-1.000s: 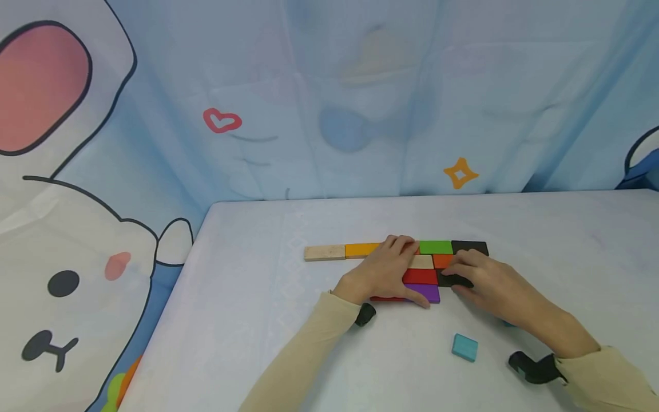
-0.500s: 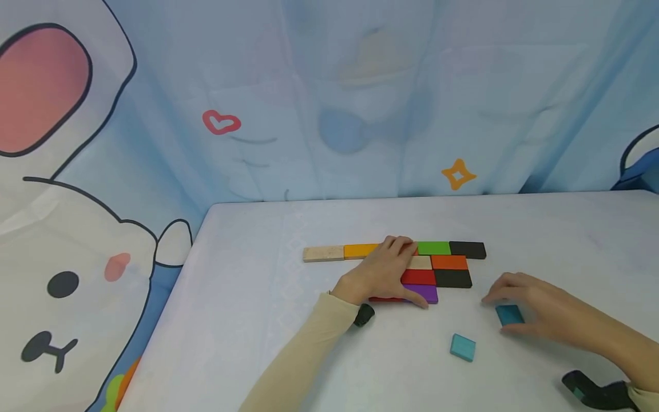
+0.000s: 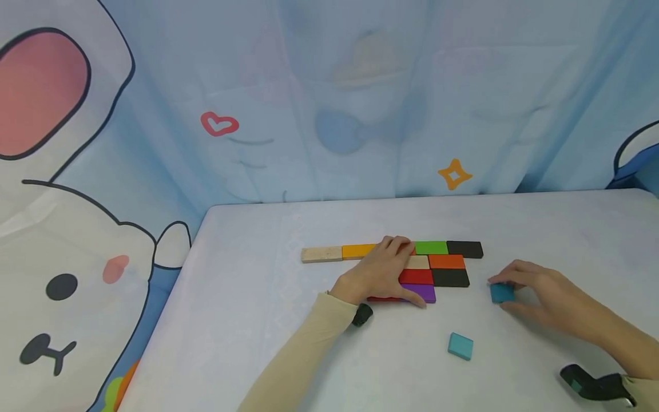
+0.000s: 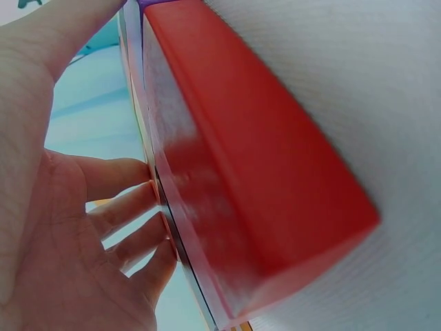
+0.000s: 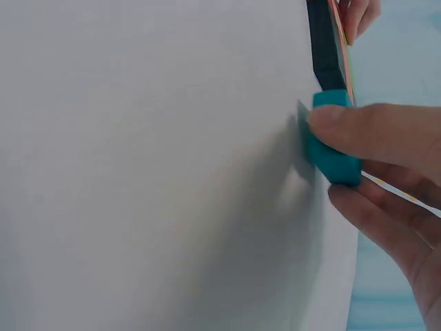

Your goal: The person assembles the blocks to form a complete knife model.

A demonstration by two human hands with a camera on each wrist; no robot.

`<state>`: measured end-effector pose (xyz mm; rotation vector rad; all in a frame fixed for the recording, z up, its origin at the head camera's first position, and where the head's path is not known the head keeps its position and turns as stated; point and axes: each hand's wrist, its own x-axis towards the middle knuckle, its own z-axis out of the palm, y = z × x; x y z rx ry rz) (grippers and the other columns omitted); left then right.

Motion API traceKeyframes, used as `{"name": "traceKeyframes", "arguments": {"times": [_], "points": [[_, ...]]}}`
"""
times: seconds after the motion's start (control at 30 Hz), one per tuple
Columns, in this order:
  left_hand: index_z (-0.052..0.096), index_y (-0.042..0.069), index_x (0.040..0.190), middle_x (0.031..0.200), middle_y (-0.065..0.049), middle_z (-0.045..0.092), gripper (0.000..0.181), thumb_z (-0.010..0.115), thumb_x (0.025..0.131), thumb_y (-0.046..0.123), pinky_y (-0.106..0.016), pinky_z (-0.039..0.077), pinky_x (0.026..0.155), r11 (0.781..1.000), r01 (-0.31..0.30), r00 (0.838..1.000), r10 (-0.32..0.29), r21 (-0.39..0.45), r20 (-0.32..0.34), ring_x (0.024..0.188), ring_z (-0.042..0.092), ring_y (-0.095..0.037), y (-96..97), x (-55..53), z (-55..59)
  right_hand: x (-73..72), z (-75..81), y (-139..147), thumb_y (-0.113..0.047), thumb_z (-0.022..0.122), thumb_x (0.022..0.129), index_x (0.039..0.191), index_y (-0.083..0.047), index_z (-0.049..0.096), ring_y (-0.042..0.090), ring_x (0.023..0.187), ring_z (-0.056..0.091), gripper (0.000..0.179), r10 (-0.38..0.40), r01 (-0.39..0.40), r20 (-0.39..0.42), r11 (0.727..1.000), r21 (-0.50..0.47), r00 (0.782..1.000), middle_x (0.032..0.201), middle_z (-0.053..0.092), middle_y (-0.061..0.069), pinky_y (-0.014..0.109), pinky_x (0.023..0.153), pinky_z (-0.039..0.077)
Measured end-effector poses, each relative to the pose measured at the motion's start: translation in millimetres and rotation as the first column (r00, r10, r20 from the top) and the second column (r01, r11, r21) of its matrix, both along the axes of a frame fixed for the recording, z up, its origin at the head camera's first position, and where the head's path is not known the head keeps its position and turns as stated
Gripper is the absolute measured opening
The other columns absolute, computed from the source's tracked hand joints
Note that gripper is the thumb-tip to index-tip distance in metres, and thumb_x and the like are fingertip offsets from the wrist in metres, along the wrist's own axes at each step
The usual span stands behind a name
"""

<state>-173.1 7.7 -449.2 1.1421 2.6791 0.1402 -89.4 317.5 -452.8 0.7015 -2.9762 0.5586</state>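
Note:
My right hand (image 3: 551,294) pinches a small teal block (image 3: 501,293) between thumb and fingers, to the right of the laid-out coloured blocks. In the right wrist view the teal block (image 5: 334,155) appears just off the white surface, with a shadow beneath. My left hand (image 3: 378,272) rests across the rows with spread fingers, touching them. Around it lie a purple block (image 3: 419,293), a red block (image 3: 416,277), a black block (image 3: 451,278), an orange block (image 3: 447,261) and a green block (image 3: 431,248). In the left wrist view a red block (image 4: 269,152) looms large; the hand covers part of the rows.
A second teal block (image 3: 460,346) lies alone nearer the front of the white-covered table (image 3: 247,286). The back row runs from a pale wooden block (image 3: 321,254) and a yellow block (image 3: 357,251) to a black end block (image 3: 465,249). A printed curtain (image 3: 309,103) hangs behind.
My right hand left the black block, moved right to the teal block, took hold of it and shifted it a little up and left. My left hand stays on the rows.

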Motion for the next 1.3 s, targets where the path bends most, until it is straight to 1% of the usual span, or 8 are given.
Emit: {"name": "traceKeyframes", "arguments": {"times": [0.1, 0.17, 0.23, 0.4, 0.5, 0.6, 0.83, 1.3], "points": [[0.03, 0.011, 0.165, 0.164, -0.002, 0.032, 0.116, 0.072, 0.08, 0.078, -0.024, 0.028, 0.122, 1.0, -0.003, 1.0, 0.003, 0.002, 0.002, 0.146, 0.031, -0.017, 0.0, 0.1, -0.5, -12.4, 3.3, -6, -0.003, 0.098, 0.066, 0.108, -0.006, 0.079, 0.019, 0.087, 0.066, 0.046, 0.007, -0.009, -0.073, 1.0, -0.027, 0.997, 0.101, 0.068, 0.0, 0.039, 0.076, 0.063], [0.031, 0.012, 0.165, 0.164, -0.002, 0.033, 0.116, 0.072, 0.08, 0.078, -0.024, 0.028, 0.122, 1.0, -0.002, 1.0, 0.002, 0.006, -0.001, 0.146, 0.032, -0.017, 0.3, -0.1, -0.8, -20.2, 5.3, -10, -0.002, 0.098, 0.066, 0.108, -0.005, 0.078, 0.022, 0.089, 0.066, 0.047, 0.012, -0.015, -0.103, 0.999, -0.034, 0.995, 0.101, 0.068, 0.003, 0.043, 0.076, 0.062], [0.031, 0.012, 0.165, 0.163, -0.002, 0.033, 0.115, 0.072, 0.08, 0.078, -0.024, 0.028, 0.122, 1.0, 0.002, 1.0, -0.002, 0.008, -0.004, 0.145, 0.032, -0.017, 0.8, -0.3, -1.3, -26.9, 6.8, -13, 0.0, 0.096, 0.067, 0.109, -0.002, 0.077, 0.025, 0.09, 0.065, 0.047, 0.021, -0.025, -0.113, 0.999, -0.039, 0.993, 0.102, 0.067, 0.007, 0.049, 0.077, 0.061], [0.032, 0.012, 0.164, 0.163, -0.002, 0.033, 0.115, 0.072, 0.08, 0.079, -0.023, 0.028, 0.122, 1.0, 0.012, 1.0, -0.012, 0.009, -0.01, 0.145, 0.032, -0.017, 2.1, 0.1, -2.2, -36.3, 8.5, -18, 0.003, 0.094, 0.069, 0.11, 0.001, 0.076, 0.03, 0.092, 0.065, 0.045, 0.028, -0.031, -0.109, 0.999, -0.025, 0.994, 0.103, 0.066, 0.012, 0.054, 0.079, 0.06], [0.032, 0.012, 0.164, 0.163, -0.002, 0.033, 0.116, 0.072, 0.079, 0.079, -0.023, 0.028, 0.122, 1.0, 0.013, 1.0, -0.012, 0.006, -0.013, 0.145, 0.032, -0.016, 2.0, 0.1, -3.1, -39.8, 8.4, -21, 0.004, 0.093, 0.069, 0.11, 0.001, 0.075, 0.032, 0.093, 0.065, 0.044, 0.031, -0.033, -0.103, 0.999, -0.022, 0.994, 0.104, 0.066, 0.013, 0.055, 0.081, 0.06], [0.032, 0.012, 0.164, 0.163, -0.002, 0.033, 0.116, 0.072, 0.079, 0.08, -0.023, 0.028, 0.122, 1.0, 0.01, 1.0, -0.01, 0.004, -0.015, 0.145, 0.032, -0.016, 1.5, -0.1, -4.0, -43.1, 8.9, -23, 0.004, 0.092, 0.071, 0.111, 0.003, 0.075, 0.035, 0.095, 0.064, 0.044, 0.031, -0.032, -0.073, 0.999, -0.019, 0.997, 0.105, 0.065, 0.015, 0.058, 0.083, 0.059], [0.032, 0.012, 0.164, 0.163, -0.003, 0.033, 0.115, 0.072, 0.079, 0.079, -0.023, 0.029, 0.121, 1.0, 0.009, 1.0, -0.009, 0.004, -0.016, 0.144, 0.033, -0.017, 0.5, -0.2, -3.6, -46.3, 10.9, -27, 0.001, 0.091, 0.074, 0.113, 0.0, 0.076, 0.034, 0.102, 0.061, 0.042, 0.033, -0.032, -0.042, 0.999, 0.028, 0.999, 0.108, 0.064, 0.013, 0.057, 0.086, 0.059], [0.032, 0.012, 0.164, 0.163, -0.002, 0.033, 0.115, 0.071, 0.079, 0.08, -0.023, 0.029, 0.121, 1.0, 0.005, 1.0, -0.005, 0.003, -0.022, 0.144, 0.033, -0.016, -1.3, -1.1, -3.9, -52.0, 7.3, -32, 0.003, 0.092, 0.072, 0.111, 0.003, 0.075, 0.037, 0.101, 0.061, 0.042, 0.059, -0.058, -0.017, 0.998, 0.031, 0.998, 0.105, 0.063, 0.014, 0.057, 0.086, 0.058]]}}
